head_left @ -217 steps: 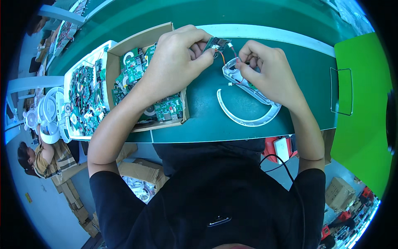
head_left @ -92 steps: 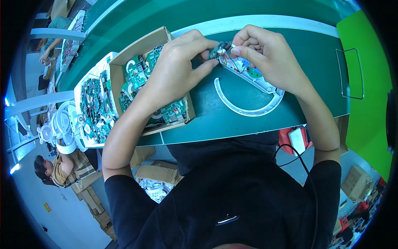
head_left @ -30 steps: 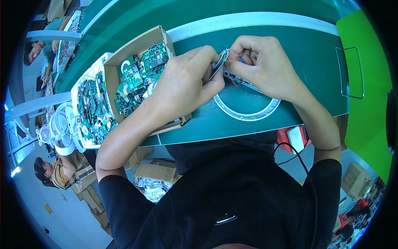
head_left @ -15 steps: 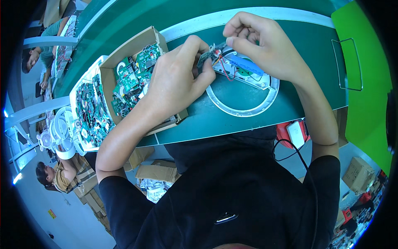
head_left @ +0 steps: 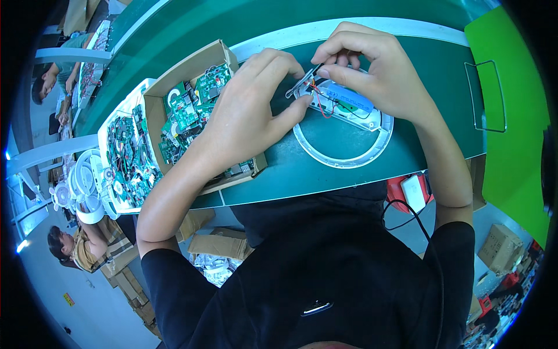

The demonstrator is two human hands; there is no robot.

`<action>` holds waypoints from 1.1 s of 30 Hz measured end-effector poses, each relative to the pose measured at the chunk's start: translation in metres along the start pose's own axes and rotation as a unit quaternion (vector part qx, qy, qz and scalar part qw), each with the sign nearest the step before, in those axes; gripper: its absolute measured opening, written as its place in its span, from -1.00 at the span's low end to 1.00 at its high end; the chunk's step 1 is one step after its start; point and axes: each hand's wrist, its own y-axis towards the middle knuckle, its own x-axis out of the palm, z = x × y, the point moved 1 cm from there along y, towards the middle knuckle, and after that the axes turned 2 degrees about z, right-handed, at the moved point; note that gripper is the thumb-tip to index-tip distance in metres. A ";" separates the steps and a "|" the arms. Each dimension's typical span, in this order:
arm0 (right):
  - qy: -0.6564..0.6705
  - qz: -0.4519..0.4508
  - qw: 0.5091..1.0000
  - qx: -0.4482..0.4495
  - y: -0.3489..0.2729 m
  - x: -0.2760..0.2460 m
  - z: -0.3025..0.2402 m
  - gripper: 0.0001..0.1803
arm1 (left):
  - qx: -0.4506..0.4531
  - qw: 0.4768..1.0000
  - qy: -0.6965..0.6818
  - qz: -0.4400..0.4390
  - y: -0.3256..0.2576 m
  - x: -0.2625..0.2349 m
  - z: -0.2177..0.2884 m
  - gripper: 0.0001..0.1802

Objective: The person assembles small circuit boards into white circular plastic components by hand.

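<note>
A small circuit board, tilted and seen nearly edge-on, is between my two hands over a white ring-shaped plastic housing. The thumb and bent fingers of my left hand close on its two sides. With thumb and forefinger, my right hand pinches the board's upper end; its other fingers are curled. Red and dark wires run from beneath the board into the housing. Inside the housing's straight section lies a blue cylindrical battery, partly covered by my right hand. The far part of the ring is hidden.
Left of my hands stands a cardboard box of green circuit boards, beside a white tray heaped with more wired boards. White ring housings pile up beyond. A green panel with a wire handle borders the right. Two people sit at left.
The circuit board has turned from showing its face to nearly edge-on. My right finger and thumb have come down onto its upper end, and my left fingers have spread slightly.
</note>
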 end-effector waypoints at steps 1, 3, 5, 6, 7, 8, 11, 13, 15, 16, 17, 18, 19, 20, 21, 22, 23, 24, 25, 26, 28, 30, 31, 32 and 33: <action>-0.015 0.009 1.000 -0.020 0.000 0.000 0.000 -0.86 | 0.000 1.000 -0.001 0.000 0.001 -0.001 0.002 -0.65; -0.017 0.012 0.998 -0.063 -0.001 0.002 0.002 -0.84 | -0.034 0.999 -0.019 -0.008 0.000 -0.003 0.005 -0.65; -0.017 0.016 0.994 -0.105 -0.002 0.001 -0.001 -0.81 | -0.037 0.999 -0.028 -0.012 -0.001 -0.002 0.003 -0.66; 0.012 -0.001 0.997 -0.070 -0.002 -0.002 -0.005 -0.75 | -0.041 0.998 -0.036 -0.017 -0.002 -0.001 0.002 -0.68; 0.041 -0.018 0.998 -0.034 -0.003 -0.003 -0.006 -0.70 | -0.041 0.998 -0.036 -0.017 -0.003 -0.001 0.002 -0.68; 0.042 -0.019 0.998 -0.035 -0.002 -0.002 -0.006 -0.70 | -0.058 0.997 -0.043 -0.012 -0.004 -0.002 0.002 -0.69; 0.027 -0.007 1.000 -0.003 -0.003 0.001 0.003 -0.60 | -0.067 0.997 -0.050 -0.004 -0.004 -0.001 0.001 -0.69; -0.041 -0.021 0.996 -0.070 -0.006 0.008 0.012 -0.55 | -0.062 0.997 -0.046 -0.001 -0.004 -0.001 0.002 -0.69; -0.074 -0.042 0.994 -0.063 -0.008 0.013 0.013 -0.56 | -0.069 0.996 -0.055 -0.010 -0.003 -0.002 0.004 -0.70; -0.107 -0.063 0.991 -0.055 -0.009 0.014 0.013 -0.57 | -0.068 0.996 -0.055 -0.010 -0.003 -0.002 0.002 -0.70; -0.108 -0.063 0.991 -0.056 -0.008 0.014 0.013 -0.57 | -0.063 0.996 -0.063 -0.017 -0.003 -0.002 -0.001 -0.70; -0.100 -0.077 0.991 -0.046 -0.008 0.014 0.013 -0.62 | -0.058 0.996 -0.071 -0.023 -0.003 -0.002 -0.002 -0.70; -0.092 -0.091 0.991 -0.037 -0.007 0.015 0.013 -0.66 | -0.058 0.996 -0.071 -0.023 -0.002 -0.002 -0.002 -0.70; -0.093 -0.091 0.991 -0.038 -0.006 0.014 0.013 -0.66 | -0.070 0.994 -0.081 -0.024 -0.002 -0.002 -0.002 -0.69; -0.100 -0.086 0.991 -0.037 -0.005 0.012 0.013 -0.71 | -0.084 0.992 -0.091 -0.024 -0.002 -0.002 -0.002 -0.68; -0.107 -0.082 0.990 -0.037 -0.004 0.011 0.013 -0.77 | -0.083 0.992 -0.091 -0.023 -0.001 -0.001 0.000 -0.68; -0.108 -0.082 0.990 -0.037 -0.004 0.009 0.013 -0.77 | -0.088 0.990 -0.107 -0.016 0.000 -0.001 0.002 -0.67; -0.101 -0.064 0.992 -0.045 -0.003 0.008 0.013 -0.79 | -0.092 0.988 -0.121 -0.009 0.001 -0.001 0.003 -0.66; -0.094 -0.046 0.993 -0.053 -0.002 0.006 0.013 -0.82 | -0.092 0.988 -0.120 -0.008 0.001 -0.002 0.004 -0.66; -0.094 -0.046 0.993 -0.055 -0.002 0.004 0.012 -0.82 | -0.089 0.990 -0.111 -0.012 0.001 -0.003 0.004 -0.66; -0.103 -0.059 0.992 -0.052 -0.002 0.000 0.009 -0.75 | -0.086 0.991 -0.103 -0.014 0.001 -0.004 0.004 -0.65; -0.101 -0.051 0.992 -0.061 -0.001 -0.001 0.009 -0.76 | -0.061 0.995 -0.082 -0.019 0.000 -0.005 0.002 -0.68; -0.098 -0.044 0.992 -0.068 0.000 -0.002 0.010 -0.77 | -0.061 0.995 -0.082 -0.019 0.000 -0.005 0.000 -0.68; -0.098 -0.044 0.992 -0.068 0.000 -0.001 0.009 -0.77 | -0.056 0.995 -0.078 -0.014 -0.001 -0.005 -0.001 -0.70; -0.098 -0.030 0.992 -0.079 0.000 -0.001 0.008 -0.76 | -0.051 0.996 -0.074 -0.009 -0.001 -0.005 -0.002 -0.71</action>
